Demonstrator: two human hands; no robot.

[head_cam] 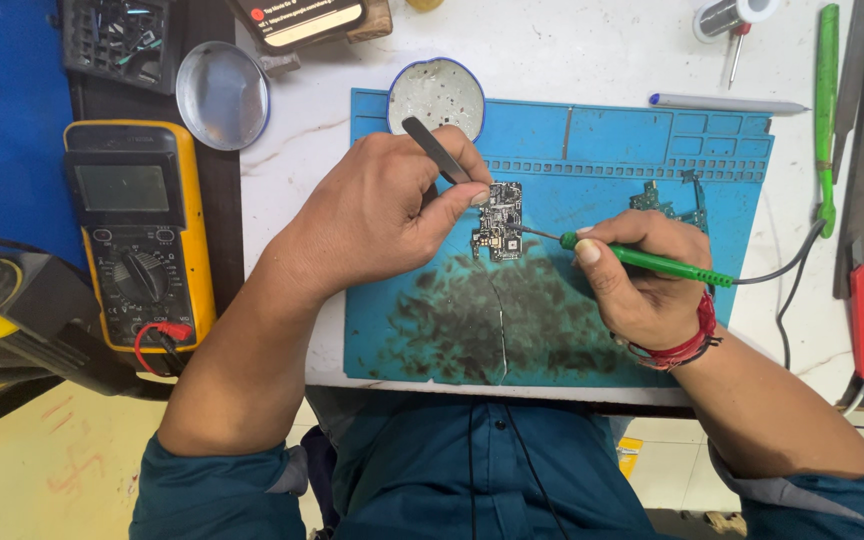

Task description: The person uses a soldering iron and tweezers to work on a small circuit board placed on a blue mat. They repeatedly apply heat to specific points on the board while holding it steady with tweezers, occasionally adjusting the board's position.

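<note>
Pinching grey metal tweezers (pixel 435 150), your left hand (pixel 377 205) steadies the small, light, fragile green circuit board (pixel 498 220) on the blue silicone mat (pixel 612 140); your right hand (pixel 642 285) grips the green soldering iron (pixel 652 262). Hold its edges.

Scorched matt rubbery mat (pixel 652 160), metal tweezers (pixel 432 148)

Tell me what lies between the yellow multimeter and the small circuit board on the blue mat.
In the head view, the left hand, holding metal tweezers, lies between the yellow multimeter and the small circuit board, over white tabletop and blue mat.
</note>
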